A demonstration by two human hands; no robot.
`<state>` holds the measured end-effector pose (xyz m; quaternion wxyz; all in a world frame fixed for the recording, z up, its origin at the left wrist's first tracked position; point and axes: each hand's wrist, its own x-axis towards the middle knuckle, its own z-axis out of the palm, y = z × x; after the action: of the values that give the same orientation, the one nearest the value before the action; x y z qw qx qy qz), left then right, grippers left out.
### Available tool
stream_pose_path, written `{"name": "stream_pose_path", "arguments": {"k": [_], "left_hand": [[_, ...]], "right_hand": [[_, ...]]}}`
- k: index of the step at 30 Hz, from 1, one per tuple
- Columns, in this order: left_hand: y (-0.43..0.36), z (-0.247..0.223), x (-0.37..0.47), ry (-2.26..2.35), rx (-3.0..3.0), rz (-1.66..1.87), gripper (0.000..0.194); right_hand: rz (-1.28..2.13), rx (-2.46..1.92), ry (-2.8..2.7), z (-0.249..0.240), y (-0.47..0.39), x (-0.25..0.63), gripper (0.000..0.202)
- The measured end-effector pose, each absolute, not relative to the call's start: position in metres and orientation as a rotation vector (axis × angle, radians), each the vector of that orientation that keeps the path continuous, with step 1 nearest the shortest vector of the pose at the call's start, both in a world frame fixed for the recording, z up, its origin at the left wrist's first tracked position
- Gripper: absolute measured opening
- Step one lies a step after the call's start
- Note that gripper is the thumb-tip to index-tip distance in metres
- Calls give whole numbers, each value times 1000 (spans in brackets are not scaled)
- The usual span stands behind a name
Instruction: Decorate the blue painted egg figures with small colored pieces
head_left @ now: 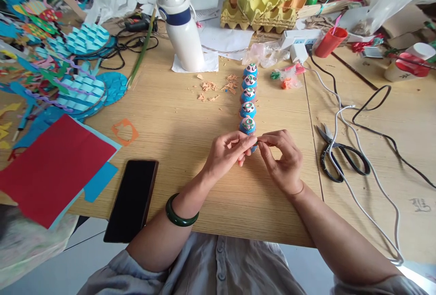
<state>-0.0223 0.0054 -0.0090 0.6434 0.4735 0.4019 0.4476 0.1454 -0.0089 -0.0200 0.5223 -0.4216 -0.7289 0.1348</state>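
A row of several small blue cup-shaped pieces (248, 110) runs away from me down the middle of the table. Their whitish-pink tops carry green and dark rings or dots. At the near end of this row, my left hand (229, 150) is closed, thumb and index finger pinched together. My right hand (283, 159) pinches too, its fingertips meeting those of the left. Something tiny and dark shows between the fingertips, too small to name. Both hands partly cover the nearest blue piece, whose edge peeks out below the fingers.
Black-handled scissors (344, 152) lie to the right among white and black cables. A phone (132, 199) and red paper (57, 163) are at left. Behind stand a white bottle (185, 41), egg trays (269, 2) and a red cup (329, 43). Orange shavings (208, 86) lie nearby.
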Motion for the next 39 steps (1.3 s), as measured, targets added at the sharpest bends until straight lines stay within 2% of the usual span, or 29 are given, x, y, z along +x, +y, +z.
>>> {"name": "stream_pose_path", "arguments": {"k": [4,22,30,34,39], "left_hand": [[6,-10,-23,922,1104,1021,37],[6,-10,-23,943,1097,991,43],[7,-12,-25,936,1145,989,38],[8,-8,-23,999,1091,1122,35],[14,-7,-26,1061,850,1342,33]], "right_hand": [[392,-1003,-1752,-21,-8,145,21],[340,-998,-1745,-20,-7,144,11],[398,-1019,-1769,-20,-7,146,5],[575,-1079,-1594,-23,-9,145,2],[830,-1221,-1346,-22,-7,144,29]]}}
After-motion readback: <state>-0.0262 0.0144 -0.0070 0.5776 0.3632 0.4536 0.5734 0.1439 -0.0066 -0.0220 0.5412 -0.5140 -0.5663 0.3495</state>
